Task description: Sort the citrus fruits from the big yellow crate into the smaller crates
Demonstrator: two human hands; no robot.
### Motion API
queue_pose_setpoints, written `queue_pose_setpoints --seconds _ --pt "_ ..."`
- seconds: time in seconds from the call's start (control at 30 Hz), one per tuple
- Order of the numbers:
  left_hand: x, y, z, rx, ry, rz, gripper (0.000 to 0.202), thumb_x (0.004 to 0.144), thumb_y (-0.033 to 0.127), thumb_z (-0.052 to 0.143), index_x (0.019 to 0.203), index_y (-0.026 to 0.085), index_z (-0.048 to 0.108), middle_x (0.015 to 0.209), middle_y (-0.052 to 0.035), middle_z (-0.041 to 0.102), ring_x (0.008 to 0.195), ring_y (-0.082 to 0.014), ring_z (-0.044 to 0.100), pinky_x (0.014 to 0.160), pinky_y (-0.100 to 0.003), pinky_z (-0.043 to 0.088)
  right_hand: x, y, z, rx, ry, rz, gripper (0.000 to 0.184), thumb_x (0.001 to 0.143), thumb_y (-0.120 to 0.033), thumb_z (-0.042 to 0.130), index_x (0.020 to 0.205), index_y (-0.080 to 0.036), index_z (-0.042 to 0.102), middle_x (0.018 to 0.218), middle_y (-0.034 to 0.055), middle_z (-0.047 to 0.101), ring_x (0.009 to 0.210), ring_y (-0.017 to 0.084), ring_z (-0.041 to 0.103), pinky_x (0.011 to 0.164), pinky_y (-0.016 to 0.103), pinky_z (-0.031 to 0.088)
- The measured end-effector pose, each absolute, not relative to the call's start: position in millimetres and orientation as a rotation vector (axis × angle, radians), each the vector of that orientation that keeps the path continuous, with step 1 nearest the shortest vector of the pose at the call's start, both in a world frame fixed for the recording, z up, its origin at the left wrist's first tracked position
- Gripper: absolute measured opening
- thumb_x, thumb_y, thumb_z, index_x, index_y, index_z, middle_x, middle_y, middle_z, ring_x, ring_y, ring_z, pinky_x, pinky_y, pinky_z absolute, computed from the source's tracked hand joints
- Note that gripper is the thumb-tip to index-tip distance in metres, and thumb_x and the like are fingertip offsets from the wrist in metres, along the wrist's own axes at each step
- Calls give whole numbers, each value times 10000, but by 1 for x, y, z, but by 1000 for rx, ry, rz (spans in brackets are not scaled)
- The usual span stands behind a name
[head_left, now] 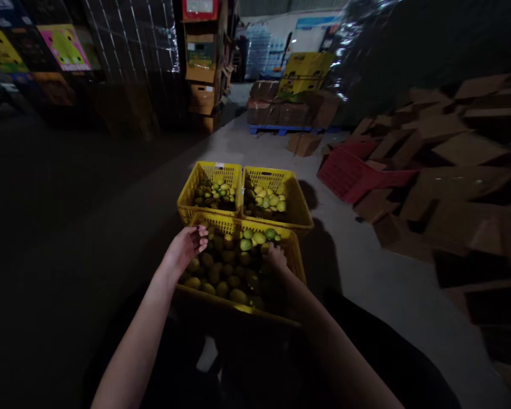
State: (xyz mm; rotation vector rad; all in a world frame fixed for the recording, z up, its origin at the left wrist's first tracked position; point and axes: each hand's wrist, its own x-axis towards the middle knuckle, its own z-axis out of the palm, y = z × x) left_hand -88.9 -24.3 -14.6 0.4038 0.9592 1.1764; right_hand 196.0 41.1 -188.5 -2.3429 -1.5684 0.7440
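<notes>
Green and yellow lemons (238, 296) fill the near yellow crate (298, 267) in front of me. Over its left side hovers my left hand (187, 245), palm turned inward, fingers loosely curved and apart with nothing in them. My right hand (277, 257) reaches down into the crate's right side. Its fingers bend around a yellowish lemon (266, 248), though shadow partly hides the grip. Beside these fingers, brighter green lemons (246, 245) lie along the far side of the pile.
Two more yellow crates, a left one (187, 190) and a right one (300, 204), stand just beyond, partly filled with lemons. A red crate (349, 173) lies tipped by piled cardboard boxes (460, 193) at right. Farther back, boxes sit on a blue pallet (281, 130).
</notes>
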Motion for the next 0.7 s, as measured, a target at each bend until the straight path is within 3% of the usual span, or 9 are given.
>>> queue_pose_setpoints --seconds 0.17,0.37,0.53,0.7 --pt "-112 -17 -8 461 1105 1358 125 739 197 506 758 133 612 711 -24 628 582 -103 579 588 -211 465 201 55 -216 -2463 -1629 626 633 772 -245 584 1330 -99 322 1237 247 455 1172 356 461 906 455 380" --pt "-117 -10 -5 478 1111 1341 137 727 203 509 773 127 613 710 -30 636 576 -110 582 580 -224 463 197 59 -218 -2449 -1594 536 602 722 -221 618 1259 -80 383 1165 268 496 1136 383 477 892 490 348" --pt "-112 -7 -4 530 1081 1347 144 725 208 503 773 127 613 718 -28 638 577 -106 584 580 -215 463 189 39 -195 -2264 -1685 607 512 626 -275 714 1079 -155 509 1018 190 604 1098 375 502 900 478 327" --pt "-95 2 -18 682 1139 1249 166 768 247 479 791 146 609 745 -36 655 589 -111 586 601 -220 473 176 22 -159 -2067 -1734 807 543 542 -305 768 1014 -179 531 863 93 646 942 330 601 818 388 416"
